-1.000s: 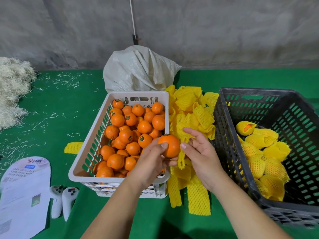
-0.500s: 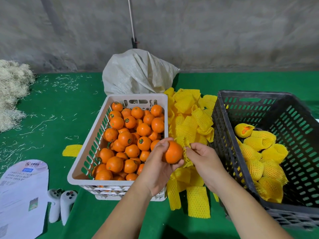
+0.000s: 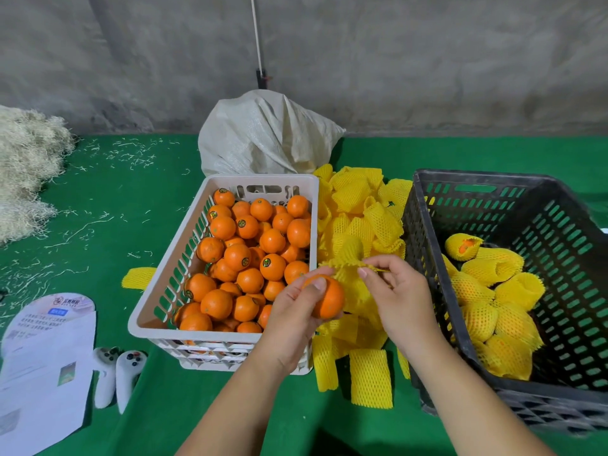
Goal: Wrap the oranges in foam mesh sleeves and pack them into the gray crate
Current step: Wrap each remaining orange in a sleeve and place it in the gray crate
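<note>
1. Orange (image 3: 329,299) sits gripped in the left hand (image 3: 296,319), thumb curled over its top, fingers wrapped beneath; it hangs above the near right corner of the white crate (image 3: 171,268), just beside the pile of yellow sleeves (image 3: 358,222).
2. Right hand (image 3: 399,296) is just to the right of the orange, not touching it; its thumb and forefinger pinch the edge of a foam mesh sleeve (image 3: 348,253), which rises from the pile above the orange.
3. White crate holds many bare oranges (image 3: 250,251), most with small round stickers.
4. Gray crate (image 3: 559,205) stands to the right of the pile; wrapped oranges (image 3: 493,311) lie along its left side, one with its orange skin showing through the sleeve's open end.
5. Green cloth (image 3: 131,192) covers the surface; a white sack (image 3: 263,136) stands behind the white crate; two white controllers (image 3: 118,373) and a printed sheet (image 3: 42,357) lie at the left; pale straw (image 3: 26,166) is heaped at the far left.
</note>
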### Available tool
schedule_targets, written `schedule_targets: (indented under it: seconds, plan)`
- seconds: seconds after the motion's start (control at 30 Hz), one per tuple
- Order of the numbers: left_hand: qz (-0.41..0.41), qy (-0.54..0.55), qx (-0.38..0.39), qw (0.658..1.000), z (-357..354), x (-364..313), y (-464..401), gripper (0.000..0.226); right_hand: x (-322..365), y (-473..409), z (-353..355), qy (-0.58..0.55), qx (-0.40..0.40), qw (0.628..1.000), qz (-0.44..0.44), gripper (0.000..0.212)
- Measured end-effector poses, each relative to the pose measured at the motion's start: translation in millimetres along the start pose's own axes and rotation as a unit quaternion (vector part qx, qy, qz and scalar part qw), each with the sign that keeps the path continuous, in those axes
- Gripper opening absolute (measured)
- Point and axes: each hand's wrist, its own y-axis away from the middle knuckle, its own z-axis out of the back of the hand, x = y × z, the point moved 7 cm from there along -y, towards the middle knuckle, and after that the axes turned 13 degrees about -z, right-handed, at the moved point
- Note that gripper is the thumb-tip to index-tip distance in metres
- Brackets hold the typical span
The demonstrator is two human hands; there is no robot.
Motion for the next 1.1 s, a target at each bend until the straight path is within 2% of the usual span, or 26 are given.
schedule_targets:
  seconds: [0.1, 0.2, 0.37, 0.47, 0.53, 0.6, 0.63, 0.7, 0.77, 0.83, 0.93, 1.0, 1.1]
  plan:
    - [-0.029, -0.067, -0.051, 0.996, 0, -2, 2, 0.052, 5, 9, 2, -0.068, 0.045, 0.997, 0.003, 0.011]
    - [-0.07, -0.077, -0.075, 0.992, -10, 1, 5, 0.064, 9, 29, -9, -0.065, 0.07, 0.995, 0.032, 0.012]
    - [-0.045, 0.136, -0.034, 0.989, -25, 17, 12, 0.076, 14, 49, -6, 0.006, 0.039, 0.99, 0.136, 0.022]
    - [-0.062, 0.098, -0.011, 0.993, -24, 21, 18, 0.068, 19, 54, 3, 0.062, 0.0, 0.98, 0.189, 0.023]
    - [-0.084, 0.043, -0.046, 0.995, -16, 21, 19, 0.061, 24, 60, 4, 0.083, -0.013, 0.975, 0.206, 0.021]
    - [-0.086, 0.013, -0.112, 0.99, -3, 20, 17, 0.061, 35, 70, 0, 0.098, -0.017, 0.963, 0.252, 0.019]
    - [-0.078, 0.014, -0.142, 0.987, 1, 20, 15, 0.061, 41, 76, -4, 0.104, -0.016, 0.954, 0.279, 0.019]
    - [-0.068, 0.039, -0.15, 0.986, 2, 19, 12, 0.055, 48, 82, -15, 0.117, -0.012, 0.942, 0.314, 0.021]
    - [-0.062, 0.086, -0.108, 0.989, -10, 14, 8, 0.051, 45, 80, -24, 0.125, -0.015, 0.949, 0.289, 0.031]
    - [-0.032, 0.142, -0.036, 0.989, -25, 9, 9, 0.048, 37, 73, -26, 0.12, -0.022, 0.967, 0.223, 0.047]
    - [-0.027, 0.162, 0.061, 0.985, -31, 2, 13, 0.063, 33, 65, -23, 0.103, -0.048, 0.974, 0.196, 0.052]
    - [-0.053, 0.122, 0.061, 0.989, -22, -2, 11, 0.063, 35, 60, -20, 0.092, -0.062, 0.975, 0.19, 0.047]
    - [-0.076, 0.088, 0.006, 0.993, -7, -3, 1, 0.055, 38, 59, -17, 0.093, -0.096, 0.97, 0.201, 0.031]
